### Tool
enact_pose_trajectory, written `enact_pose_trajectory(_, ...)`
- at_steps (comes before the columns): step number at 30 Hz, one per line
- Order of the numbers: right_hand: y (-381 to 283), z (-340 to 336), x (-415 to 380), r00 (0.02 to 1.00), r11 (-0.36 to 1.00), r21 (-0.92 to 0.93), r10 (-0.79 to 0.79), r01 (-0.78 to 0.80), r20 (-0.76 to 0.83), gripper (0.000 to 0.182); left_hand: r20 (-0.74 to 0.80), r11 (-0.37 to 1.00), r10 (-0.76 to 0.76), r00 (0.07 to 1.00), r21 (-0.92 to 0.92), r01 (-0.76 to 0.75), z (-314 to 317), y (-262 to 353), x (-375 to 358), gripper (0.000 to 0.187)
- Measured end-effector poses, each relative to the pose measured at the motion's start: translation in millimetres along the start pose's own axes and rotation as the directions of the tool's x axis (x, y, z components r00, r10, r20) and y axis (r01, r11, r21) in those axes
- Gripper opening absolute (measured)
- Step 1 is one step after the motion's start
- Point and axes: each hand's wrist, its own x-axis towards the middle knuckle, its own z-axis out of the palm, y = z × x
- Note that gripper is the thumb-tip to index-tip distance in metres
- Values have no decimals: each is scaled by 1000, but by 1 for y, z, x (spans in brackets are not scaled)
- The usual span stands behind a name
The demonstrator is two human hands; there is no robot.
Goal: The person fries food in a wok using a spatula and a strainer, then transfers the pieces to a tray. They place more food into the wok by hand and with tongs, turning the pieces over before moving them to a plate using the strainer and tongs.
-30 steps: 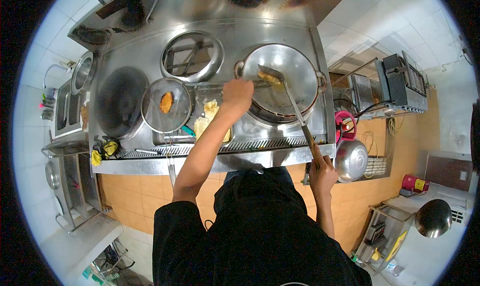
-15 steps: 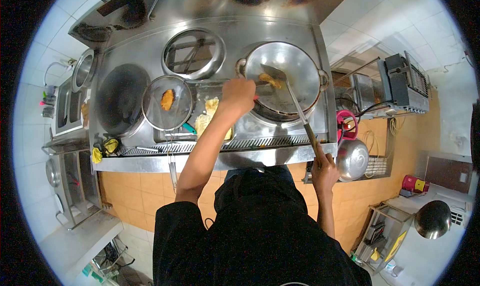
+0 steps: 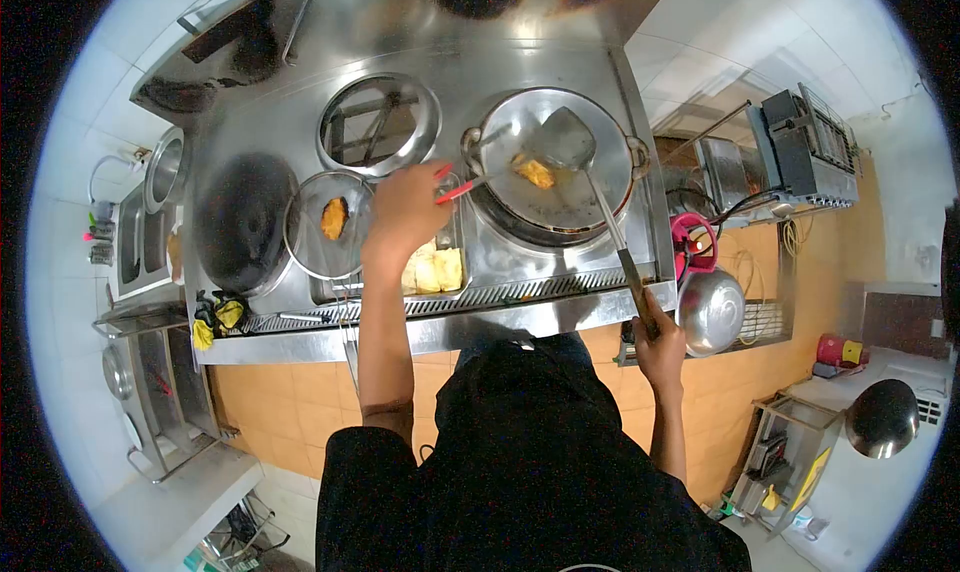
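Note:
My left hand (image 3: 408, 210) grips red-handled tongs (image 3: 456, 192) above the stove, their tips pointing at the wok. My right hand (image 3: 660, 334) is wrapped around the long handle of a wok spatula (image 3: 618, 234). The spatula's broad blade lies inside the two-handled metal wok (image 3: 592, 200), toward its back. In front of the blade, a golden fried piece (image 3: 535, 174) rests in the wok. Left of my left hand, another browned piece (image 3: 335, 218) sits on a round mesh strainer (image 3: 312, 247). Pale yellow pieces (image 3: 435, 269) fill part of a metal tray, partly covered by my forearm.
A dark wok (image 3: 240, 222) stands at the stove's left. Behind my left hand is a burner ring (image 3: 428, 122). Black-and-yellow cloths (image 3: 215, 317) lie at the front left corner. A metal bowl-shaped lid (image 3: 712, 312) is beside the stove's right side.
My left hand has moved left, from the wok's edge toward the strainer. The spatula blade has shifted toward the wok's back right, and the fried piece now lies apart in front of it.

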Motion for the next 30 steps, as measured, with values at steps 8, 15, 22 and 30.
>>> enact_pose_trajectory(8, 7, 15, -1, 990, 979, 205, -40, 12, 133, 48, -169, 997, -18, 985, -81, 4, 8, -19, -7, 54)
enact_pose_trajectory(15, 26, 15, 23, 999, 988, 155, -29, 26, 17, 45, -162, 981, -33, 986, -196, 0, 37, -11, -6, 57)
enact_pose_trajectory(22, 56, 12, 25, 989, 896, 419, 126, -149, 82, 48, -197, 972, -78, 977, -234, 31, 86, 18, -19, 44)
enact_pose_trajectory(30, 50, 21, 36, 994, 956, 271, 100, -109, 45, 47, -166, 971, -160, 973, -205, 125, 134, 32, -42, 31)
